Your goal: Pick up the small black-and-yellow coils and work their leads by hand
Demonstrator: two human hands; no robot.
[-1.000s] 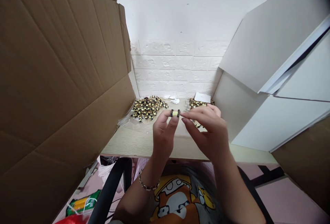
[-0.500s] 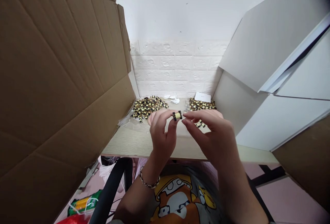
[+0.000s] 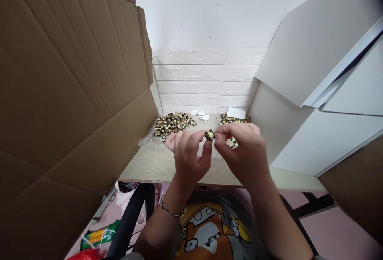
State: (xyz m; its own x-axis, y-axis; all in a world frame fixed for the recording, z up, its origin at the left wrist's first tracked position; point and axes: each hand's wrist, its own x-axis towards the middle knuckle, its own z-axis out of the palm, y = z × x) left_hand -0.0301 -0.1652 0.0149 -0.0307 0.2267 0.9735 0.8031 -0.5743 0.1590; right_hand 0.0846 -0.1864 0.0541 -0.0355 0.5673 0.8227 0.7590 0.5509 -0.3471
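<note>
My left hand (image 3: 191,156) pinches a small transformer (image 3: 210,135) between thumb and fingers, above the table's front part. The piece has a yellow taped middle and black ends with pins. From the right, my right hand (image 3: 243,152) closes its thumb and forefinger at the transformer's right end; its fingertips hide what exactly they grip there. Behind my left hand lies a heap of similar transformers (image 3: 172,124). A second heap of transformers (image 3: 236,120) is partly covered by my right hand.
A tall cardboard sheet (image 3: 74,92) walls off the left side, and white boxes (image 3: 287,92) stand on the right. At the back of the wooden table (image 3: 155,166) are crumpled white scraps (image 3: 204,117) and a white card (image 3: 236,112), before a white brick-patterned wall (image 3: 206,72).
My right thumb and forefinger have closed at the transformer's right end, where they were apart before. My left hand has shifted slightly right and the transformer has tilted.
</note>
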